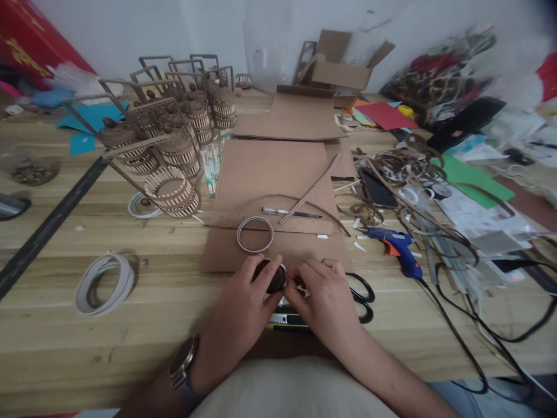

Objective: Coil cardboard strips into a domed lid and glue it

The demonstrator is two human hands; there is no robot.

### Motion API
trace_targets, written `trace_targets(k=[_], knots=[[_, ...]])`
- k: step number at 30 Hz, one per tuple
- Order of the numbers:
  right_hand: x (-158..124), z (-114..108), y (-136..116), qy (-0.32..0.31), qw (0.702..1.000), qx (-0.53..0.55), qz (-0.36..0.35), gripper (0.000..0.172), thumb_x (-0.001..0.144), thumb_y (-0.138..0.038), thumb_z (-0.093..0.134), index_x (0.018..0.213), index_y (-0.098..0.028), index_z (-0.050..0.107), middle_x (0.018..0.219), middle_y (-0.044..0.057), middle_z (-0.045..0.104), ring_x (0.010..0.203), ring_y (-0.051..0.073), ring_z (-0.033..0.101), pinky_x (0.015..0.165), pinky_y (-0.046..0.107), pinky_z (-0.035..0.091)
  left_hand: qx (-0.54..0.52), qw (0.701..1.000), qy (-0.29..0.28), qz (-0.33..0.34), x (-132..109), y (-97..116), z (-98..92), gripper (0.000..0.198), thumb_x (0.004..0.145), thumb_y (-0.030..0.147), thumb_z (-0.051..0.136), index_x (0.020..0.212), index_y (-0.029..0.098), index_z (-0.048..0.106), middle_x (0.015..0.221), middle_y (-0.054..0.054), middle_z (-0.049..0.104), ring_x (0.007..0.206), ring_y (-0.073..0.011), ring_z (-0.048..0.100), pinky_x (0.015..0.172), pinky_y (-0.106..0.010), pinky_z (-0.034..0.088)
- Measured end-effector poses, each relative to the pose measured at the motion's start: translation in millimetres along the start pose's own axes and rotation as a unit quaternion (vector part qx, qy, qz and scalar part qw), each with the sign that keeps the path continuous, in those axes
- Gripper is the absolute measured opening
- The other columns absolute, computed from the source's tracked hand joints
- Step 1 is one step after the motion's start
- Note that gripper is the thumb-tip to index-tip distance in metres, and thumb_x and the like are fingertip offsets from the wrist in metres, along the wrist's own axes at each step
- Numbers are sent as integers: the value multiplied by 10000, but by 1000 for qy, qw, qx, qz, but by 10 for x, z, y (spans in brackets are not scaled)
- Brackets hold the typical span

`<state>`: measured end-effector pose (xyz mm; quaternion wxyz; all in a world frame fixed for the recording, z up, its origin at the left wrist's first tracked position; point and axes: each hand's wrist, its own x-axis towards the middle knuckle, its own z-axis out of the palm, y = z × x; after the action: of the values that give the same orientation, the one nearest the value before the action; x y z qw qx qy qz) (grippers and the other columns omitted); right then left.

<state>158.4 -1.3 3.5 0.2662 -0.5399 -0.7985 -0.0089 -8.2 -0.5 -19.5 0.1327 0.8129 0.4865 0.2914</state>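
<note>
My left hand (242,309), with a watch on its wrist, is closed round a small dark round piece with a light rim (273,276) at the near edge of the table. My right hand (325,296) is closed in a pinch right beside that piece, fingertips touching it; what it pinches is hidden. Under both hands lies a yellow and black utility knife (285,319). Black scissors (363,297) lie just right of my right hand. A grey ring of strip (255,234) rests on a sheet of cardboard (270,168) just beyond my fingers.
A pen (291,213) and corrugated strips lie on the cardboard. A blue glue gun (398,247) with a black cord sits to the right, beside tangled brown strips (391,180). Several small cardboard lanterns (172,139) stand at the back left. A white tape roll (103,283) lies at the left.
</note>
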Motion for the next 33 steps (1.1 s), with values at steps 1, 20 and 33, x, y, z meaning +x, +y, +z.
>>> trace_targets(k=[1,20,33], knots=[[-2,0,3,3,1000,2,2,207,859,-129,514,673,-193,574,601,-4,582,573,167,522,701,308,313,-2,1000,-2,-1,-1,1,-3,522,836,133,652,1327,218,498,1170,-114,593,1027,-276,655,855,-430,589],[-50,9,30,-3,998,62,10,182,898,-140,540,745,-207,612,640,-13,643,615,173,570,744,308,345,6,1000,-1,-4,-13,-4,7,510,837,140,654,1323,190,508,1183,-137,585,1042,-299,650,845,-456,590],[-19,-12,30,-31,998,46,26,178,850,-108,512,707,-205,554,622,-21,607,577,155,539,710,289,330,19,1000,-6,6,-30,4,-4,518,852,157,645,1341,222,487,1222,-138,584,1093,-305,642,872,-447,580]])
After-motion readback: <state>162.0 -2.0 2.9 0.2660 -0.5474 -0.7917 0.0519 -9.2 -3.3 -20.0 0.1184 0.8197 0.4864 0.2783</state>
